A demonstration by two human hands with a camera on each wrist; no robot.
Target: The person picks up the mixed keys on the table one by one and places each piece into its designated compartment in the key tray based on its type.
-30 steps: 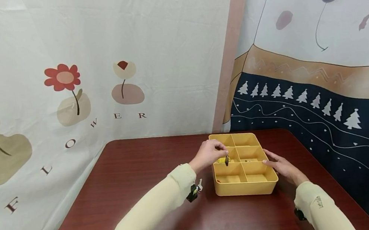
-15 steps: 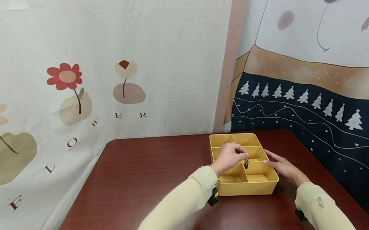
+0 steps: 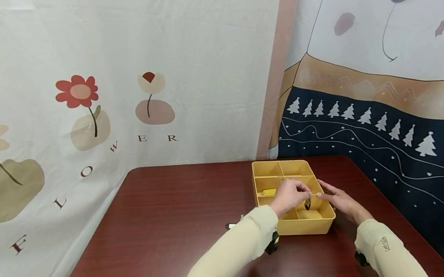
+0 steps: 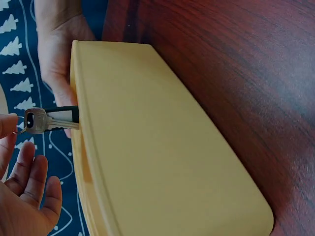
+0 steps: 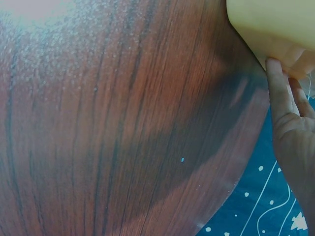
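Observation:
In the head view my left hand [image 3: 291, 196] is over the right side of the yellow divided box [image 3: 305, 226]. It pinches a thin ring between thumb and fingertip. From the ring hang a silver key [image 4: 37, 121] and a black tag with a white face [image 4: 63, 115], beside the box's rim in the left wrist view. The other fingers of that hand are loosely bent. My right hand [image 3: 344, 202] holds the box's right wall, thumb at the rim and fingers along the outside. In the right wrist view its fingers [image 5: 279, 96] touch the wall.
A yellow object [image 3: 268, 192] lies in the left middle compartment. Partly behind the left sleeve, a small black and white item [image 3: 230, 226] rests on the dark red wooden table [image 3: 173, 216]. Printed cloth backdrops [image 3: 371, 163] border the table at the back and right.
My left hand has moved right across the box with the key and tag, from the left compartments toward the right ones. The yellow object shows again behind it. My right hand stays put.

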